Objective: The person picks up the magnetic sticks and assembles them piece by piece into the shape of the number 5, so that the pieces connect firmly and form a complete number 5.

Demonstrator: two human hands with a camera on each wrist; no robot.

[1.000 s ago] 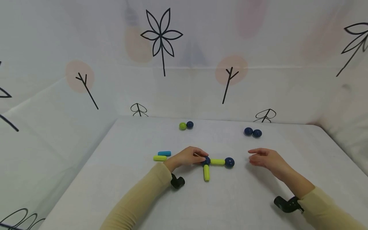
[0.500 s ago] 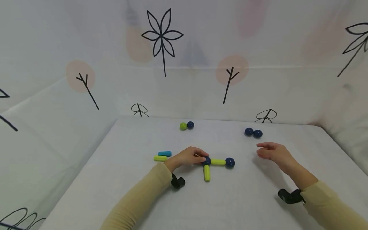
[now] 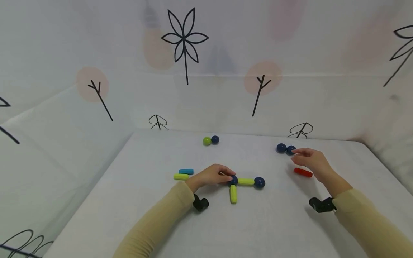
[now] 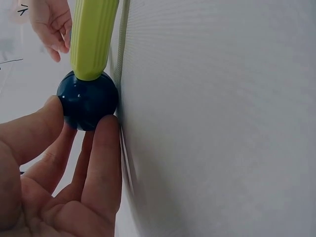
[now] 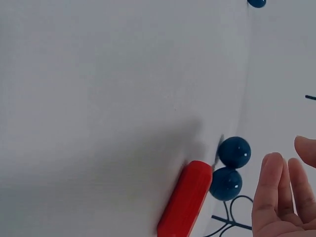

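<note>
Two lime rods (image 3: 246, 182) meet a glossy navy ball (image 4: 91, 102) the left hand (image 3: 213, 175) pinches, the right hand (image 3: 312, 161) relaxed.

No text, label, brand or number readable in any view. Only printed marks are line drawings on the fabric backdrop (image 3: 213, 107): in head view, flower (image 3: 184, 38) near 12 o'clock, right-hand twig (image 3: 258, 94) toward 2.

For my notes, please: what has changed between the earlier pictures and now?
The right hand moved forward and slightly right, to the pair of dark blue balls; it grips nothing. A red stick, out of sight earlier, now shows beside this hand. No grasp or release is visible. The left hand still pinches its dark blue ball; the other pieces stayed in place.
</note>
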